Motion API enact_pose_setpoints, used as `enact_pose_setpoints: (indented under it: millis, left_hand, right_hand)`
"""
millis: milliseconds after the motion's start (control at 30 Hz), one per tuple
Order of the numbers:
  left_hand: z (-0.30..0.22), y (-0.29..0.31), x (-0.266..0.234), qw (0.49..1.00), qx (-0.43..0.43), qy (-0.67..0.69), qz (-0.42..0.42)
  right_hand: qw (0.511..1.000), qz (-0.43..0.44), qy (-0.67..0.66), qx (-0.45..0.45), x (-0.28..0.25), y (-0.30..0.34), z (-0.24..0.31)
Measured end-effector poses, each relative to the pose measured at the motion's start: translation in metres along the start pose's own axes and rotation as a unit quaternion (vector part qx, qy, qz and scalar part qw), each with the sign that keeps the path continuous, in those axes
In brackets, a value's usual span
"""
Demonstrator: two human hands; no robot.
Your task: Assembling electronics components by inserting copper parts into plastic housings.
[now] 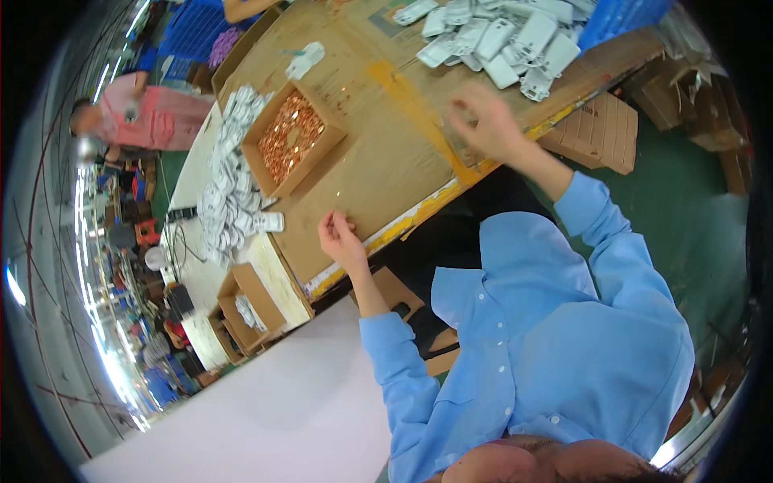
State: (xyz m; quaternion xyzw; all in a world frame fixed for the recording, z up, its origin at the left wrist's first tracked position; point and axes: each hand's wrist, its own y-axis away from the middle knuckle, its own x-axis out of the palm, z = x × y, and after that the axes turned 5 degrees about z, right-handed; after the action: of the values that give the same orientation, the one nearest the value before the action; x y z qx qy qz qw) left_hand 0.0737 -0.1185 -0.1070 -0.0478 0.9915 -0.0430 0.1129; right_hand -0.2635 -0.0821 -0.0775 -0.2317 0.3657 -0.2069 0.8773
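"White plastic casings (538, 36), where do they lie?"

"At the far right of the counter (386, 161), in a loose heap beside a blue crate (624, 20). A second heap of white pieces (229, 177) runs along the left, next to an open cardboard box (316, 163)."

"And in that box?"

"Small, shiny copper-coloured pieces (280, 154), spread across the bottom."

"Which hand is nearest the casings?"

"The right hand (483, 117). It is over the counter, just short of the right-hand heap, and blurred. Its thumb and fingers look curved and apart, with a gap between them; I see nothing in its grasp."

"What about the left?"

"The left hand (342, 240) is by the counter's near edge, below the box and apart from it. Its fingers are bent and close to the thumb. Whether they pinch something small, I cannot tell."

"Anything near it?"

"One tiny bright speck (338, 194) on the counter, just beyond the fingers."

"And farther off?"

"Yellow tape (411, 113) crosses the counter between the box and the right-hand heap. At the left, a smaller carton (264, 290) holds some white items, and a person in pink (173, 117) stands beyond the counter."
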Motion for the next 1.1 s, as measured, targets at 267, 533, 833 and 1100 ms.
enact_pose_setpoints:
  millis: [267,533,833,1100]
  left_hand:
    - [-0.003,0.012,0.002,0.986,0.098,-0.134,0.024]
    - [-0.012,0.013,0.008,0.965,0.170,-0.193,0.051]
    - [-0.011,0.016,0.006,0.951,0.222,-0.215,-0.001]
    - [0.000,0.010,-0.006,0.997,0.062,0.026,-0.035]
  right_hand:
    - [0.869,0.140,0.455,-0.132,-0.014,-0.085,-0.050]
    - [0.963,0.116,0.220,-0.109,-0.008,-0.076,0.016]
    - [0.828,0.391,-0.393,0.085,0.087,-0.028,0.163]
    - [0.942,0.290,-0.085,-0.147,0.176,-0.145,0.140]
